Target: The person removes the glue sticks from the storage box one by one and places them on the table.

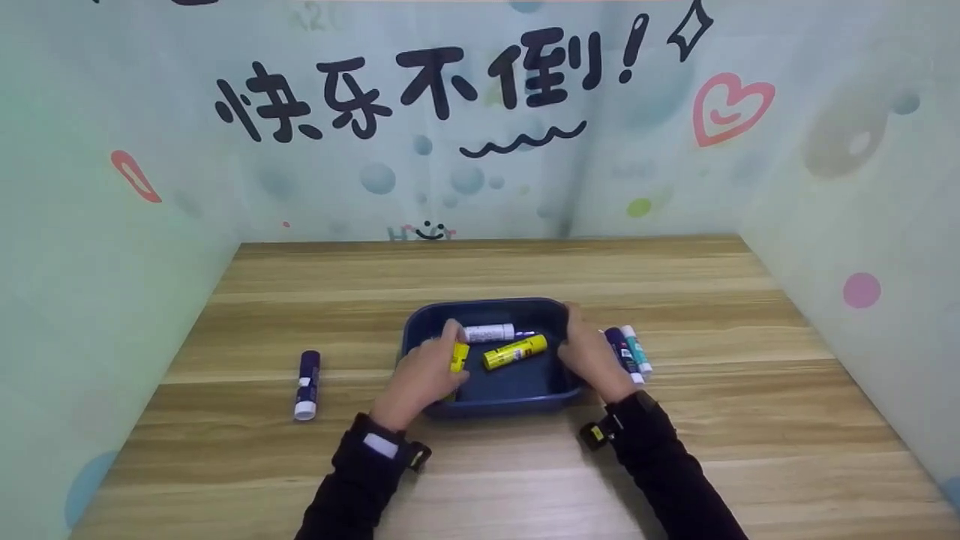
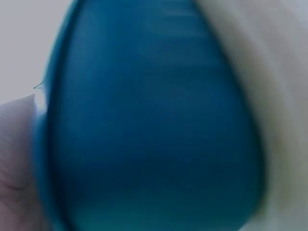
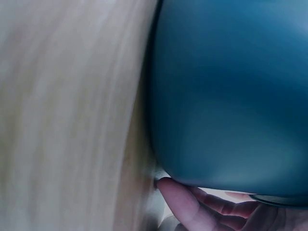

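In the head view, my left hand [image 1: 427,375] reaches over the left front of a blue plastic bin [image 1: 517,405] and pinches a yellow glue stick [image 1: 459,358], partly hidden behind the fingers. My right hand [image 1: 592,352] grips the bin's right side at the rim. Inside the bin lie another yellow glue stick [image 1: 515,352] and a white tube [image 1: 489,333] with a dark end. Both wrist views are filled mostly by the bin's outer wall; in the right one, fingers [image 3: 185,207] touch its edge.
On the wooden table [image 1: 247,465], a dark purple stick with a white cap [image 1: 307,385] lies left of the bin. A dark stick [image 1: 621,349] and a teal-and-white stick [image 1: 637,349] lie just right of it. Printed cloth walls [image 1: 465,202] enclose the table's back and sides.
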### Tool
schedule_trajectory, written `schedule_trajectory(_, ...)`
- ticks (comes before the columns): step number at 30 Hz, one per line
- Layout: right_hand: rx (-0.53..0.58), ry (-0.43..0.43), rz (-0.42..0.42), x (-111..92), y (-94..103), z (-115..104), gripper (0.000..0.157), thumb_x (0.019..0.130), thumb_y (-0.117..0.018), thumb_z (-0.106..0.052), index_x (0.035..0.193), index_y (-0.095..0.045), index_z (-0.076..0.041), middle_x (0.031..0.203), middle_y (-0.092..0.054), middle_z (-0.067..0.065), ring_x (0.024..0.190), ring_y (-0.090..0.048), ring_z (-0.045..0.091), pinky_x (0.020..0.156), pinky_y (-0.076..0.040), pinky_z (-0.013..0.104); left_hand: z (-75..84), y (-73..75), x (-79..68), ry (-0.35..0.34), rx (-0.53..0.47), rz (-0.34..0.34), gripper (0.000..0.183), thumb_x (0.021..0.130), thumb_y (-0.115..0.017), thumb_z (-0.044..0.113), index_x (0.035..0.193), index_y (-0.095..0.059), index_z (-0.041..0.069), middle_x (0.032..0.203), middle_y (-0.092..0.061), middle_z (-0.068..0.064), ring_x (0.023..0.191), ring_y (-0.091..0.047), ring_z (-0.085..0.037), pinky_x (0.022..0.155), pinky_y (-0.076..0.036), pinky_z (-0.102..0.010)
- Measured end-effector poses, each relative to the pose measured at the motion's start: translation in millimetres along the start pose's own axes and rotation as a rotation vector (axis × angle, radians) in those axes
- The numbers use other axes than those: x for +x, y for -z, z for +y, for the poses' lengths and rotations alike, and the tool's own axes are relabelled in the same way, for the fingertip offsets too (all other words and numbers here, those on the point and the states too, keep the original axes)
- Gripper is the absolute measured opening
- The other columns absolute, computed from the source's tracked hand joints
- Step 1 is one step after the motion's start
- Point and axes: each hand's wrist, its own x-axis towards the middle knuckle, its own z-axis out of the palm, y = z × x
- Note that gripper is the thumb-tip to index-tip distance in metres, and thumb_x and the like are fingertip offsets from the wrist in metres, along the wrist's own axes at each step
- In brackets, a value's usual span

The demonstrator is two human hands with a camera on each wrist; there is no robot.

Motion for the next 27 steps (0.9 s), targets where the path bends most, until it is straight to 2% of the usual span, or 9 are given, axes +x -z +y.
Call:
schedule_trajectory(4,0.002,-0.004,-0.007,0.2,0.3,-0.3,0.061,0.077,-0.049,0.000,0.136,-0.031,0.001,0.094,-0.062,0.030,0.074,-0.059,0.036,0.065,-0.047,0.048,0.1,14.9,-6.3,-0.045,-0.011,-0.081,0.052,0.080,-0.072,0.017,0.124,-0.045,0.016,0.108,-0.063,-0.013,0.093,-0.059,-0.024,0.079,-0.049,-0.039)
schedule_trajectory(6,0.007,-0.006,-0.009,0.3,0.7,-0.2,0.062,0.077,-0.048,0.000,0.136,-0.031,0.001,0.095,-0.062,0.030,0.074,-0.058,0.035,0.065,-0.047,0.047,0.1,22.1,-10.0,-0.055,-0.003,-0.119,0.048,0.079,-0.073,0.016,0.121,-0.051,0.013,0.113,-0.062,-0.012,0.099,-0.058,-0.023,0.085,-0.047,-0.041)
schedule_trajectory(8,0.013,-0.009,-0.008,0.3,0.9,-0.2,0.062,0.077,-0.048,0.000,0.137,-0.031,0.001,0.098,-0.062,0.030,0.075,-0.059,0.035,0.066,-0.047,0.046,0.1,28.8,-13.1,-0.062,0.007,-0.140,0.039,0.078,-0.074,0.016,0.113,-0.058,0.009,0.110,-0.063,-0.009,0.096,-0.056,-0.022,0.085,-0.047,-0.039)
schedule_trajectory(10,0.016,-0.010,-0.007,0.1,1.1,0.0,0.061,0.077,-0.048,0.000,0.136,-0.032,0.001,0.100,-0.062,0.030,0.078,-0.060,0.036,0.068,-0.047,0.047,-0.2,35.0,-15.7,-0.062,0.015,-0.146,0.030,0.077,-0.075,0.017,0.102,-0.061,0.006,0.099,-0.062,-0.006,0.087,-0.055,-0.020,0.077,-0.047,-0.036)
schedule_trajectory(13,0.022,-0.008,-0.004,-0.1,1.4,-0.4,0.061,0.077,-0.048,0.000,0.136,-0.032,0.002,0.103,-0.061,0.031,0.083,-0.061,0.038,0.071,-0.048,0.049,-2.0,44.8,-19.2,-0.042,0.006,-0.134,0.024,0.076,-0.075,0.018,0.090,-0.060,0.006,0.088,-0.060,-0.004,0.078,-0.052,-0.018,0.069,-0.045,-0.032)
schedule_trajectory(18,0.021,-0.011,-0.011,-0.1,1.8,-0.5,0.061,0.078,-0.048,0.000,0.136,-0.032,0.001,0.104,-0.061,0.031,0.085,-0.061,0.038,0.073,-0.048,0.049,-11.5,65.3,-28.9,0.035,-0.058,-0.106,0.024,0.078,-0.073,0.019,0.091,-0.058,0.006,0.089,-0.060,-0.006,0.077,-0.053,-0.018,0.066,-0.045,-0.029)
schedule_trajectory(24,0.032,-0.019,-0.027,-0.1,1.4,0.1,0.060,0.079,-0.048,0.001,0.137,-0.031,0.001,0.106,-0.061,0.030,0.085,-0.060,0.036,0.073,-0.048,0.048,-34.0,90.9,-44.4,0.063,-0.119,-0.014,0.022,0.080,-0.070,0.015,0.088,-0.055,0.002,0.087,-0.058,-0.010,0.073,-0.050,-0.019,0.062,-0.041,-0.027)
schedule_trajectory(27,0.038,-0.025,-0.032,-0.2,1.1,0.8,0.060,0.079,-0.048,0.000,0.137,-0.031,0.000,0.109,-0.060,0.030,0.088,-0.060,0.037,0.076,-0.048,0.048,-48.6,99.2,-49.2,0.111,-0.120,0.017,0.023,0.082,-0.068,0.015,0.089,-0.052,0.001,0.087,-0.057,-0.011,0.071,-0.047,-0.019,0.060,-0.038,-0.026)
